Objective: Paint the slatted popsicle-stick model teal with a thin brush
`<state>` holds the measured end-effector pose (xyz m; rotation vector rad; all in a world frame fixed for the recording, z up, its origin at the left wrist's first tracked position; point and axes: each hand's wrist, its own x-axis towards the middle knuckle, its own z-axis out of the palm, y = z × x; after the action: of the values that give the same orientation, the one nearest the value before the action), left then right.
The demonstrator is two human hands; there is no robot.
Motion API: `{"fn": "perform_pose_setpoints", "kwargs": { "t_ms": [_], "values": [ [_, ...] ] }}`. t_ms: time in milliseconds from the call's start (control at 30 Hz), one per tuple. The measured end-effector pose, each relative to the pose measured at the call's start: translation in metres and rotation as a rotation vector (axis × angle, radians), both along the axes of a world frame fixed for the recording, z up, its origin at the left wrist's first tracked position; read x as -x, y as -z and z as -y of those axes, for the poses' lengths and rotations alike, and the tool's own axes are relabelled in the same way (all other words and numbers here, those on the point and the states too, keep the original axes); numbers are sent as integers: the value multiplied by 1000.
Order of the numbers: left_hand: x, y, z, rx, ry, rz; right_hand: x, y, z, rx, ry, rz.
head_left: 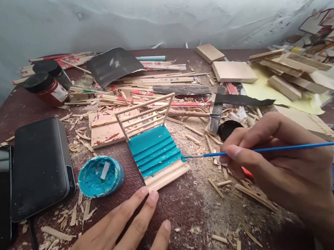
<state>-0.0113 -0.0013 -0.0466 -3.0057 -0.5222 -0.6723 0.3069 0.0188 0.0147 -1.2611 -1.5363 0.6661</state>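
A dark red-brown surface [14, 112], strewn with wood shavings and offcuts, carries everything. The person's left hand [101, 249] lies at its near side, nearly flat with fingers spread, gripping nothing; its foremost fingertips appear to touch the model's near left corner. The right hand [287, 173] is at the near right, pinching a paintbrush between thumb and fingers. At the left sits a black rounded box [38, 159]. The miniature slatted wooden bench [154, 150] stands mid-surface between the hands, its railed back at the far side. Just left of it is an open pot of teal paint [120, 179]. The slim blue paintbrush [286, 148] points left, its tip at the seat's right edge. The step in hand looks like coating the seat: the far slats are teal, the near strips [169, 176] bare wood. The next move probably calls for light strokes along those strips, with the bench kept steady.
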Motion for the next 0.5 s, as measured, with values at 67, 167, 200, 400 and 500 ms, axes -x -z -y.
{"fn": "perform_pose_setpoints", "kwargs": {
  "t_ms": [67,167,200,400,500],
  "values": [
    [0,1,0,-1,4,6,0,0,0,13,-6,19],
    [0,2,0,2,-2,2,0,1,0,35,-36,34],
    [0,2,0,2,-2,3,0,1,0,31,-38,27],
    [1,2,0,0,-11,10,1,0,1,8,-26,31],
    [3,1,0,-4,-12,2,1,1,1,45,-57,42]
  ]
}}
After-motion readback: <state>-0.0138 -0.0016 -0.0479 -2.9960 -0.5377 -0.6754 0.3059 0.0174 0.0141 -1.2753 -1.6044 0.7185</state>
